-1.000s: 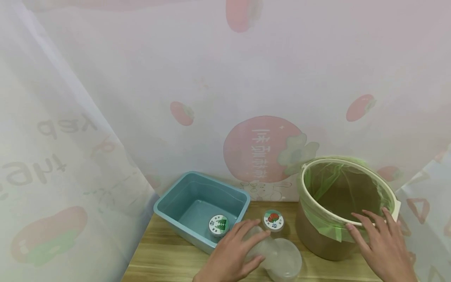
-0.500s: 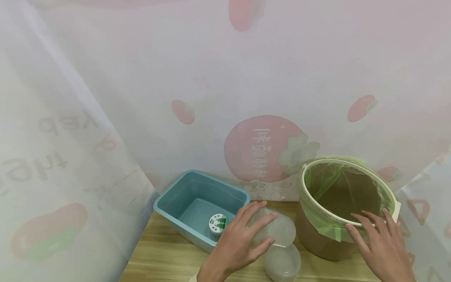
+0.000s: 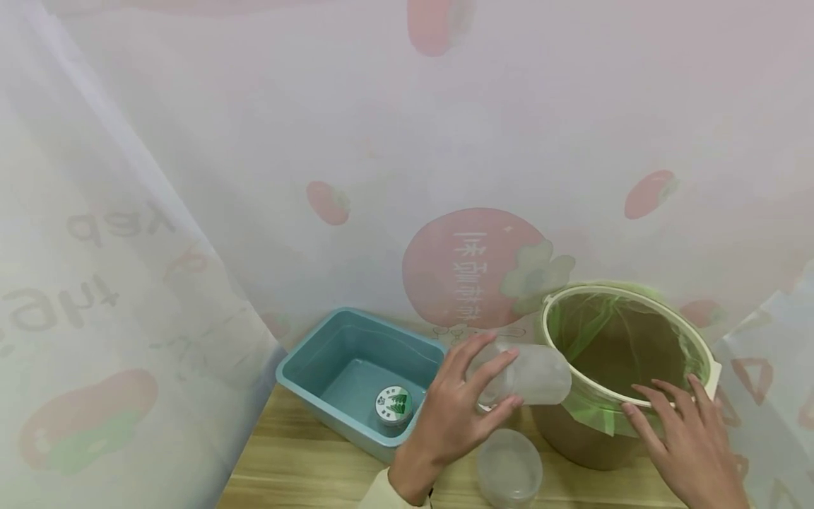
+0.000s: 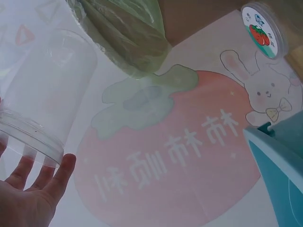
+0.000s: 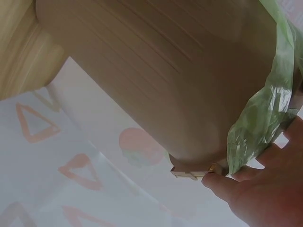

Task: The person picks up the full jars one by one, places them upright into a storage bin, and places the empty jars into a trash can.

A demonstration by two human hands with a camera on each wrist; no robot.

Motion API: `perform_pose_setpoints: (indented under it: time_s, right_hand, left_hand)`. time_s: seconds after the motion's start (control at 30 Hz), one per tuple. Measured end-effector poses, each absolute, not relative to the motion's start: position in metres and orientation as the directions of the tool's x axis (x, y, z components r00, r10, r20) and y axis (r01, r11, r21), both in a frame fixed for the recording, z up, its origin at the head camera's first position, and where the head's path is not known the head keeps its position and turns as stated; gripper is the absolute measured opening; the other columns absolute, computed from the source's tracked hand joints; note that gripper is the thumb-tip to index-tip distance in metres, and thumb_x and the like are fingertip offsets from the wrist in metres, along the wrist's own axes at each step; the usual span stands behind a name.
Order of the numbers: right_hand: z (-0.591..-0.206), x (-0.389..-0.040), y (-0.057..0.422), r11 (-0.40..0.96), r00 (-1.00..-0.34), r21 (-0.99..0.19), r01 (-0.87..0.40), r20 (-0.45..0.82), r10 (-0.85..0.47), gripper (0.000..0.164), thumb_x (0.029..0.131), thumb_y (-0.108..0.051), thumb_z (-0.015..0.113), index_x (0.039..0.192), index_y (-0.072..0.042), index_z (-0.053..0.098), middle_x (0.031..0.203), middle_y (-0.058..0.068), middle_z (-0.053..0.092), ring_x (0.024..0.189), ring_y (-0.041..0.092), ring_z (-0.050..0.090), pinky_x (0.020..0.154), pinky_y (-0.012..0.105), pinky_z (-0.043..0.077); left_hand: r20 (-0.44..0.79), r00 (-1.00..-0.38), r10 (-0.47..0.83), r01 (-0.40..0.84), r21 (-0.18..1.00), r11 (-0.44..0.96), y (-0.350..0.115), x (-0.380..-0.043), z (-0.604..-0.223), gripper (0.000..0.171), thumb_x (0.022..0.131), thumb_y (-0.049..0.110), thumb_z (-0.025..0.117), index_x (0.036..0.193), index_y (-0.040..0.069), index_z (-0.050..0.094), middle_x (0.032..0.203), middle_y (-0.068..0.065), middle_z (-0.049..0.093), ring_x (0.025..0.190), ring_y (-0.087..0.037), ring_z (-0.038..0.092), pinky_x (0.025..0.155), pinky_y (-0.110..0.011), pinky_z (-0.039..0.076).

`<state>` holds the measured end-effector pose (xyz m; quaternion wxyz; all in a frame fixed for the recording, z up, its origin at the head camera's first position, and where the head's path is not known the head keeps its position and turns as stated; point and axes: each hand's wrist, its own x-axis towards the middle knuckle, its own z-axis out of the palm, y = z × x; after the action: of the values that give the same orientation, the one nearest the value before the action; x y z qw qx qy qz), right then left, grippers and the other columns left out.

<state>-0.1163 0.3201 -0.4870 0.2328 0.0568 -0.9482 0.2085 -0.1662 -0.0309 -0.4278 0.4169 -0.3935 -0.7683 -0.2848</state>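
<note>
My left hand (image 3: 454,399) grips a clear plastic jar (image 3: 537,375) near one end and holds it on its side in the air, its other end by the bin's rim. In the left wrist view the fingertips lie along the ridged rim of this jar (image 4: 52,80). Below it stands another clear jar (image 3: 510,466) on the wooden table. My right hand (image 3: 689,442) rests with spread, relaxed fingers on the near rim of a brown bin (image 3: 572,438). A green bag (image 3: 588,413) lines the bin and folds over its rim.
A blue basin (image 3: 331,417) stands left, holding a jar with a green-printed lid (image 3: 393,404). In the left wrist view a jar with a tomato-printed lid (image 4: 260,33) stands near the bin. A printed white curtain (image 3: 356,127) hangs behind the table.
My left hand has lifted the clear jar up and rightward from beside the other clear jar, tilting it onto its side toward the bin. My right hand has stayed at the bin's rim.
</note>
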Motion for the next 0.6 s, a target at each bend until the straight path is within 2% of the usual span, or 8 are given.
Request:
perform_pose_setpoints:
  time_s: [0.3,0.6]
  right_hand:
    - [-0.488,-0.116,0.32,0.902,-0.878,-0.375,-0.215,0.478,-0.01,0.037,0.111,-0.035,0.063,0.137,-0.009,0.066,0.145,0.034,0.054,0.162,0.061,0.014,0.13,0.078,-0.006]
    - [-0.489,-0.116,0.319,0.902,-0.869,-0.371,-0.221,0.495,-0.009,0.035,0.111,-0.035,0.064,0.136,-0.01,0.067,0.145,0.033,0.055,0.162,0.061,0.015,0.13,0.079,-0.004]
  left_hand:
    - [0.892,-0.312,0.327,0.848,0.106,0.52,-0.01,-0.179,-0.424,0.072,0.087,0.032,0.093,0.15,0.019,0.062,0.161,-0.013,0.055,0.145,-0.032,0.058,0.119,-0.041,0.053]
    - [0.889,-0.316,0.331,0.838,0.098,0.537,0.015,-0.197,-0.426,0.069,0.088,0.035,0.093,0.148,0.019,0.063,0.16,-0.012,0.055,0.147,-0.03,0.057,0.125,-0.036,0.047]
